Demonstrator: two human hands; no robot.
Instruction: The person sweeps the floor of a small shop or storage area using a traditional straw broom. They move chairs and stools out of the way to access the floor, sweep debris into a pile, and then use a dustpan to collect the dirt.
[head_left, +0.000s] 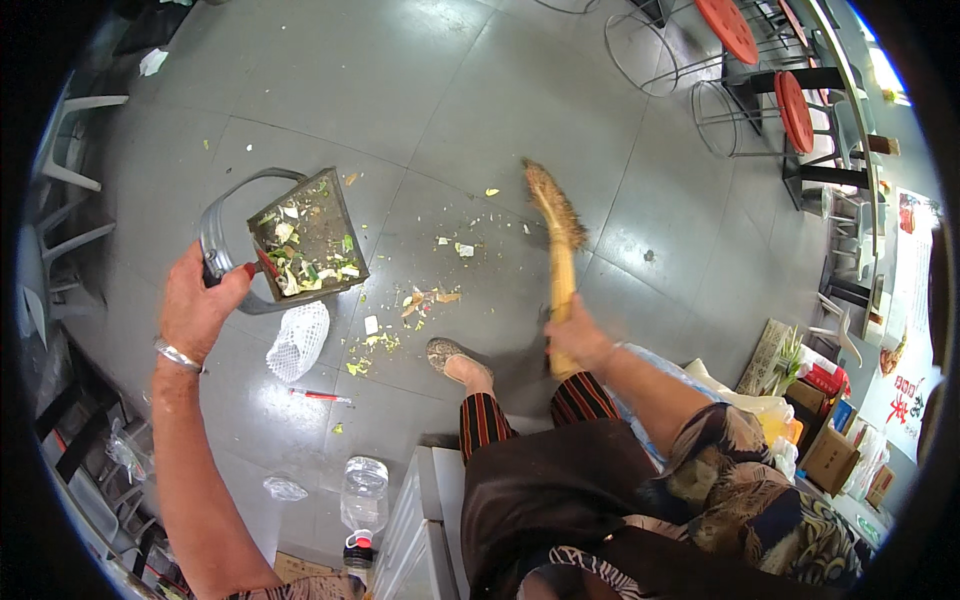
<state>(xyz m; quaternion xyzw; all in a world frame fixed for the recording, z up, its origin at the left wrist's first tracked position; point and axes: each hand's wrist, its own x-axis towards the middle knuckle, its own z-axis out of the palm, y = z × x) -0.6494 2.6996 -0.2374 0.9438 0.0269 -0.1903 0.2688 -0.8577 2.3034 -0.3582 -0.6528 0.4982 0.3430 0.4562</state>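
Note:
My left hand [203, 305] is closed round the handle of a grey dustpan [350, 262], held at the left over the floor. Vegetable scraps and bits of paper [296, 262] lie inside the pan. In my right hand [578, 338] is a short straw broom [561, 275], gripped by its handle, with its brown bristles pointing away from me. Between pan and broom, green scraps [376, 346], brown peelings [428, 300] and white pieces are strewn over the floor. A white mesh foam sleeve [300, 340] and a red-and-white strip [320, 395] lie just below the dustpan.
Red-topped stools [727, 30] stand at a long table on the far right. Chairs [75, 170] line the left side. A clear plastic bottle [364, 493] and a white cabinet [424, 520] are near my legs. Boxes [829, 460] and bags are at the right.

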